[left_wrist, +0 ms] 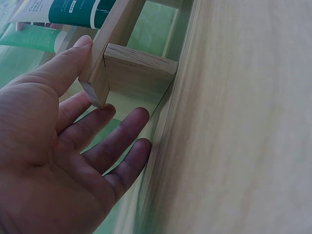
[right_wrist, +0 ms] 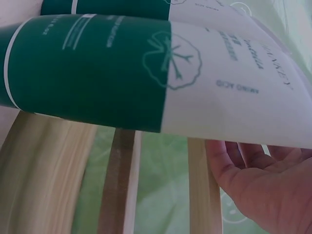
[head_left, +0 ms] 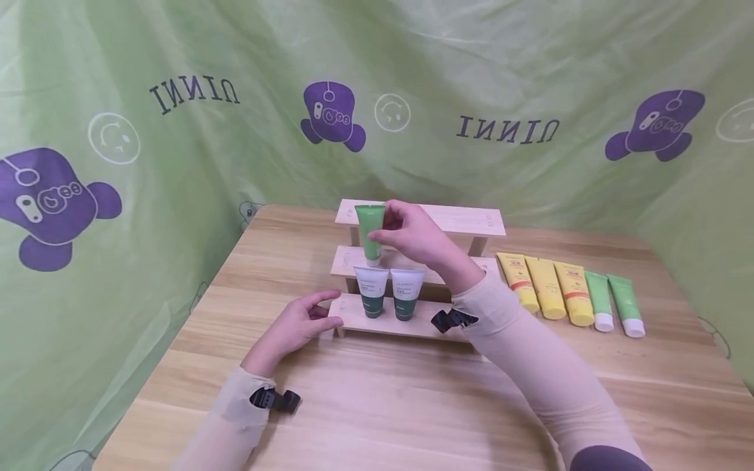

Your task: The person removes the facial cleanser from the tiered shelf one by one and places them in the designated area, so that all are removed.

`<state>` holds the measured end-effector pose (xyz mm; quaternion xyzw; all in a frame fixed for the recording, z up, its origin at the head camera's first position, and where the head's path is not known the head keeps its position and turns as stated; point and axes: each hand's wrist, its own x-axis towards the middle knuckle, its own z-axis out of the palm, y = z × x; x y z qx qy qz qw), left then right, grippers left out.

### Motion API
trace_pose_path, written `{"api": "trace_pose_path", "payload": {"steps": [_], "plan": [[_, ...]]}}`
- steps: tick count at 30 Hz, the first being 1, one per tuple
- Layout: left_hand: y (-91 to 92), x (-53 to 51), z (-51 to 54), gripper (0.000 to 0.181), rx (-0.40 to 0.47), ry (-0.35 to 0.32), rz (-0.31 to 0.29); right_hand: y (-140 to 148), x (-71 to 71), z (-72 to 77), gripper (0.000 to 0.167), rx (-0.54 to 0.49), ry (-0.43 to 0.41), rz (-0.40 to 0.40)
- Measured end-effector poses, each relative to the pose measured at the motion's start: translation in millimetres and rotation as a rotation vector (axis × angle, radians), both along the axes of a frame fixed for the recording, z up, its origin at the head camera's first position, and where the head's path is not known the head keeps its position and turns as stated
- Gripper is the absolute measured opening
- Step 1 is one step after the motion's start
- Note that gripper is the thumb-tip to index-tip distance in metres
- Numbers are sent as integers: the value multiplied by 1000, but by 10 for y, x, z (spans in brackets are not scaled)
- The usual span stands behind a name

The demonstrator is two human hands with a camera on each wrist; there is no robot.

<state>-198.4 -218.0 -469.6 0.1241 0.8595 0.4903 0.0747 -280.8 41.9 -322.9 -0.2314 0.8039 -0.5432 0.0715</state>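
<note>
My right hand [head_left: 415, 232] pinches a light green squeeze tube [head_left: 370, 229] between thumb and fingers, upright with its white cap down, above the left part of the rack's middle step [head_left: 344, 261]. Whether the cap touches the step is hidden behind the white-and-green tubes. At the left end of the lowest step [head_left: 436, 324] is my left hand [head_left: 300, 324], fingers spread, thumb and fingertips about the board's end [left_wrist: 97, 90]. Two white-and-dark-green tubes [head_left: 372, 291] stand cap down on that step. In the right wrist view one such tube [right_wrist: 122, 73] hides much of my right hand [right_wrist: 263, 180].
The three-step wooden rack's top step [head_left: 459, 219] lies behind my right hand. To the right on the wooden table [head_left: 383, 405], three yellow tubes [head_left: 548, 288] and two green tubes [head_left: 626, 304] lie in a row. A green printed curtain [head_left: 265, 144] surrounds the table.
</note>
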Motion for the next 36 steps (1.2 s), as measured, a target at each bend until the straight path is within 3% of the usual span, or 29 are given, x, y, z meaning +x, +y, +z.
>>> {"api": "trace_pose_path", "payload": {"steps": [5, 11, 19, 27, 36], "plan": [[-12, 29, -6, 64, 8, -6, 11, 1, 17, -22, 24, -10, 21, 0], [12, 39, 4, 64, 15, -2, 7, 73, 40, -10, 27, -40, 44, -78], [10, 24, 19, 63, 7, -3, 26, 264, 61, 74, 42, -234, 8, -160], [24, 12, 24, 63, 13, -13, 10, 632, 183, -1, 40, -357, 16, -299], [13, 11, -6, 63, 8, 3, 13, 1130, 327, 13, 36, -572, 58, -363]]}}
